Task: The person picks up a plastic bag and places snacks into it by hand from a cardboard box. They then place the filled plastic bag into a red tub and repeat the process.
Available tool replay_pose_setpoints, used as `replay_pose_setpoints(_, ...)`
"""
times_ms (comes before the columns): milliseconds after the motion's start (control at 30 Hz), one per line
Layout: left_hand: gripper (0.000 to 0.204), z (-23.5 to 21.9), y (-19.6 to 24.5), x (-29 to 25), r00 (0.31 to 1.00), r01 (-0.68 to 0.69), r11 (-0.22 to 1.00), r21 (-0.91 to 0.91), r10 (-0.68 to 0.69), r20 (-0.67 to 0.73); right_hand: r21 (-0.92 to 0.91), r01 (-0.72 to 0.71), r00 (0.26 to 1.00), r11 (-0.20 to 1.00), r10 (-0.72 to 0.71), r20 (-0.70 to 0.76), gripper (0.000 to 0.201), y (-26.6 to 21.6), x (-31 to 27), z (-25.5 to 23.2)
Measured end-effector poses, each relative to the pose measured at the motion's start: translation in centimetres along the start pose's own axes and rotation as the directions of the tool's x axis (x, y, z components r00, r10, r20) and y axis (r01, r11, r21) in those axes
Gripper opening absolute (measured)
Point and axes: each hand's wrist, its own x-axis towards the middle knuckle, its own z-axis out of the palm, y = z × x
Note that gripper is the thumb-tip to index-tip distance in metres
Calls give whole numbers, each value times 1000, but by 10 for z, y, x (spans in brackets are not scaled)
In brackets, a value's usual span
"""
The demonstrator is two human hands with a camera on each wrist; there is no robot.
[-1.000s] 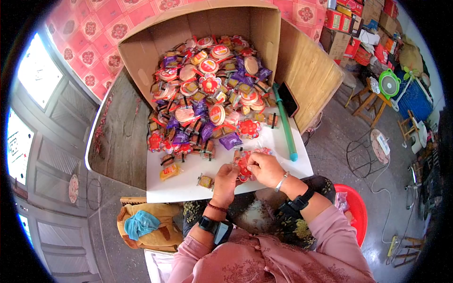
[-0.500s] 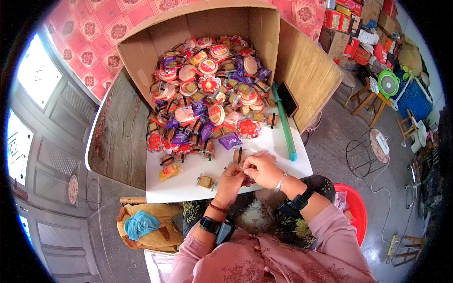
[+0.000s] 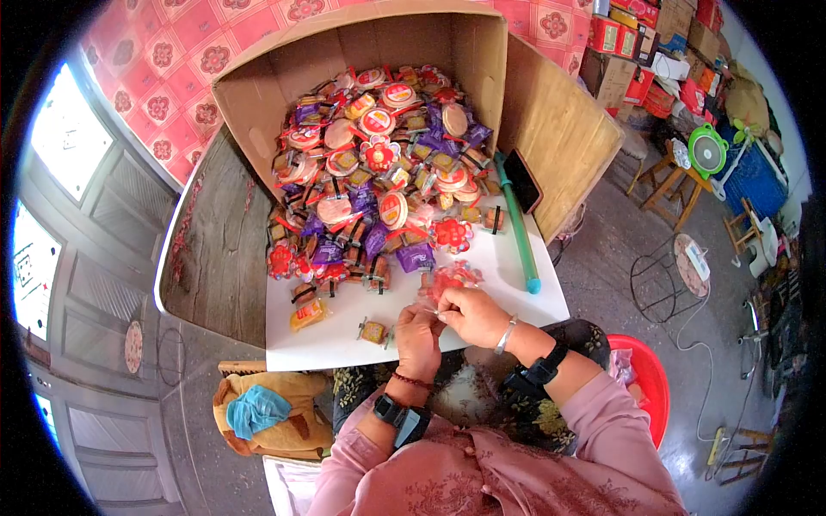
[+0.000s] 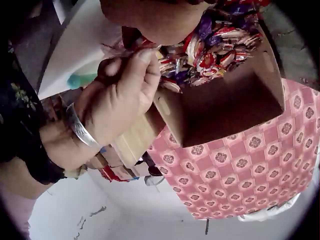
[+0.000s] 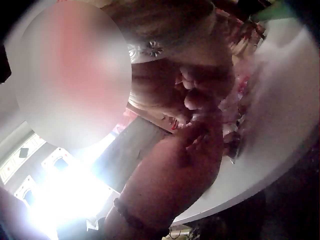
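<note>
My left hand (image 3: pixel 418 337) and right hand (image 3: pixel 475 316) meet over the front edge of the white table (image 3: pixel 344 344), fingertips together. Between them they pinch a small whitish, clear bit of plastic wrapper (image 3: pixel 436 312); the fingers hide most of it. Just beyond the fingertips is a blurred red package in clear plastic (image 3: pixel 454 277). In the left wrist view, the right hand (image 4: pixel 122 95) shows its thumb pressed to a curled forefinger. A square wrapped snack (image 3: pixel 372 332) lies left of the hands, near a yellow-wrapped snack (image 3: pixel 307 316).
A cardboard box (image 3: pixel 361 43) on its side spills a large heap of wrapped snacks (image 3: pixel 376 120) onto the table. To the right lie a green tube (image 3: pixel 519 228) and a dark phone (image 3: pixel 523 181). A red tub (image 3: pixel 650 387) stands by the right leg.
The red flower-shaped package between my fingertips a second ago gave way to a small whitish bit of wrapper. Red plastic now shows beyond the hands. The heap is unchanged.
</note>
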Motion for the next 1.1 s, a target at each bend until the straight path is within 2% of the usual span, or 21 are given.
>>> replay_pose_setpoints(67, 7, 7, 3, -3, 998, -60, 998, 12, 60, -36, -44, -13, 1000, 999, 12, -13, 10, 4, 0, 0)
replay_pose_setpoints(100, 8, 10, 5, -4, 990, -119, 993, 26, 121, -72, -174, 33, 995, 984, -49, -88, 11, 11, -1, 4)
replay_pose_setpoints(133, 8, 14, 8, -5, 990, -118, 993, 27, 120, -71, -303, 67, 981, 951, -118, -153, 12, 12, -1, 6)
replay_pose_setpoints(233, 9, 17, 11, -5, 987, -59, 998, -15, 56, -147, -332, 46, 976, 942, -114, -187, 11, 11, -3, 9)
replay_pose_setpoints(267, 8, 11, 7, -1, 987, -51, 999, -6, 50, -150, -331, 45, 976, 942, -113, -188, 11, 9, -3, 10)
replay_pose_setpoints(333, 8, 6, 1, 1, 988, -41, 999, 5, 42, -151, -12, 2, 1000, 1000, -2, 19, 11, 4, -4, 11)
replay_pose_setpoints(400, 11, 6, -4, 1, 950, -310, 899, 309, 306, 61, 68, 6, 999, 998, -9, 43, 12, 9, -1, 14)
replay_pose_setpoints(433, 11, 9, 0, 1, 950, -310, 899, 311, 306, 61, 149, 9, 997, 989, -19, 69, 14, 9, 0, 15)
replay_pose_setpoints(500, 22, 15, 9, 1, 993, -82, 993, 81, 75, 91, 181, 21, 998, 983, -30, 50, 13, 8, 1, 15)
replay_pose_setpoints(533, 22, 12, 7, 3, 993, -83, 993, 80, 76, 91, 209, 33, 999, 977, -40, 30, 12, 8, 2, 14)
replay_pose_setpoints(600, 28, 4, 5, 5, 971, -167, 902, 399, 80, 226, 194, 39, 999, 980, -43, 17, 11, 6, 2, 12)
replay_pose_setpoints(633, 28, 1, 7, 4, 971, -166, 900, 402, 78, 228, 180, 44, 999, 983, -45, 3, 10, 5, 2, 12)
replay_pose_setpoints(700, 25, -3, 12, 3, 857, -469, 607, 642, 138, 496, 179, 64, 998, 982, -62, -19, 10, 4, 0, 10)
replay_pose_setpoints(733, 25, 1, 17, 0, 856, -469, 608, 640, 137, 498, 176, 86, 996, 981, -81, -38, 10, 4, 0, 9)
replay_pose_setpoints(767, 24, 6, 24, -4, 924, -239, 825, 513, 31, 380, 174, 86, 996, 981, -80, -39, 10, 6, 1, 7)
replay_pose_setpoints(800, 23, 8, 29, -6, 952, 14, 947, 320, -111, 285, 113, 105, 993, 988, -98, -67, 8, 10, 2, 6)
replay_pose_setpoints(867, 22, 0, 25, -3, 966, -20, 959, 284, -55, 253, 53, 123, 989, 991, -117, -93, 8, 12, 4, 1)
replay_pose_setpoints(933, 22, 3, 30, -11, 981, -91, 962, 259, 41, 192, 149, 49, 990, 988, -28, -141, 8, 11, 4, -4)
replay_pose_setpoints(967, 22, 1, 32, -12, 980, -90, 962, 259, 39, 194, 148, 48, 989, 988, -26, -144, 8, 9, 4, -7)
replay_pose_setpoints(1033, 26, -1, 40, -15, 989, -138, 934, 330, 150, -10, 273, -68, 989, 960, 100, -105, 8, 3, 2, -15)
replay_pose_setpoints(1100, 32, 4, 48, -21, 992, -103, 927, 360, 123, -32, 285, -47, 991, 957, 80, -108, 7, -1, -1, -17)
